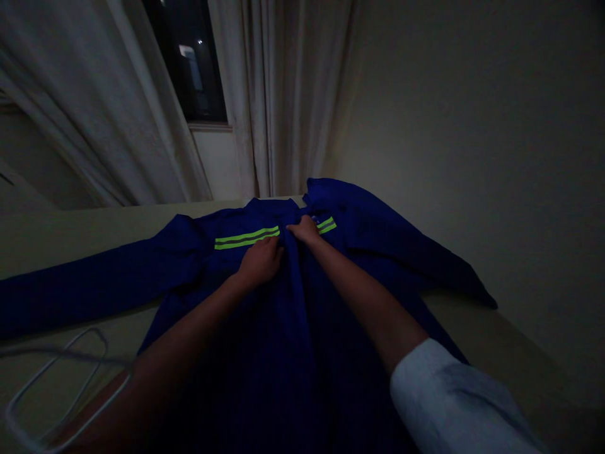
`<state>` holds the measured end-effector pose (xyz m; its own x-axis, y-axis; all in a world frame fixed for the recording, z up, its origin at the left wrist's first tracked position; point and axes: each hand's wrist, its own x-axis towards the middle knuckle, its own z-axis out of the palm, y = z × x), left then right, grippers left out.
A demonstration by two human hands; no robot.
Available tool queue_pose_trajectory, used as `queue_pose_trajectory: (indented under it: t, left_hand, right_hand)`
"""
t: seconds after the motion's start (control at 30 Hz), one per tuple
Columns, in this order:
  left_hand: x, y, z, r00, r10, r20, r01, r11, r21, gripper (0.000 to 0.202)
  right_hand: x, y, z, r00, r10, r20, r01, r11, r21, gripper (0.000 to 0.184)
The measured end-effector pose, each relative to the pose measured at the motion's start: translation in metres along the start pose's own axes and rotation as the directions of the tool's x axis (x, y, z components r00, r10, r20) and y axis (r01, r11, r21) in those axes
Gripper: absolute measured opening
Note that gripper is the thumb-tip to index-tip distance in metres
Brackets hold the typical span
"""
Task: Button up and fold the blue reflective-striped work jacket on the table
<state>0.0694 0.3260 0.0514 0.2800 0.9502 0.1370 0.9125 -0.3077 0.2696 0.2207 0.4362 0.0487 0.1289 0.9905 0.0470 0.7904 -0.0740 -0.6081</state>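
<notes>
A dark blue work jacket (278,328) lies spread out front side up, its long sleeves reaching to the left and right. Yellow-green reflective strips (236,241) cross its chest. My right hand (305,230) pinches the front opening edge near the collar, partly covering the right strip. Just below and to the left, my left hand (261,260) has its fingers curled on the cloth beside the same edge, at the end of the left strip. The fingertips of the left hand are partly hidden.
The jacket rests on a pale flat surface (118,217) against a wall (472,157) on the right. Light curtains (288,94) hang behind, around a dark window (198,69). A white cable (10,413) loops at the lower left, in front of my left arm. The room is dim.
</notes>
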Motion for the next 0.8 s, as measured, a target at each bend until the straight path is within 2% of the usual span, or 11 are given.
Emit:
queue_pose_trajectory:
  t: [0.1,0.2,0.27,0.43,0.67,0.8]
  left_hand:
    - [0.029,-0.024,0.028,0.993,-0.104,-0.062,0.106,0.993,0.042,0.058]
    - [0.034,-0.040,0.045,0.994,-0.099,-0.056,0.105,0.988,0.110,0.065]
    - [0.033,-0.046,0.052,0.995,-0.086,-0.043,0.091,0.987,0.130,0.066]
    - [0.032,-0.046,0.055,0.995,-0.083,-0.064,0.091,0.986,0.141,0.067]
    - [0.032,-0.043,0.052,0.995,-0.088,-0.056,0.095,0.987,0.130,0.066]
    - [0.032,-0.044,0.052,0.995,-0.086,-0.056,0.092,0.988,0.121,0.065]
  right_hand:
    - [0.025,-0.014,0.026,0.999,-0.005,-0.044,0.005,1.000,-0.011,0.027]
    - [0.029,-0.016,0.047,0.980,-0.173,-0.098,0.171,0.985,-0.030,0.032]
    - [0.026,-0.013,0.059,0.956,-0.281,-0.082,0.274,0.958,-0.080,0.031]
    - [0.022,-0.008,0.071,0.932,-0.362,-0.029,0.348,0.914,-0.208,0.029]
    - [0.022,-0.013,0.068,0.899,-0.432,0.071,0.429,0.838,-0.338,0.035]
    - [0.020,-0.014,0.068,0.906,-0.414,0.092,0.416,0.825,-0.383,0.038]
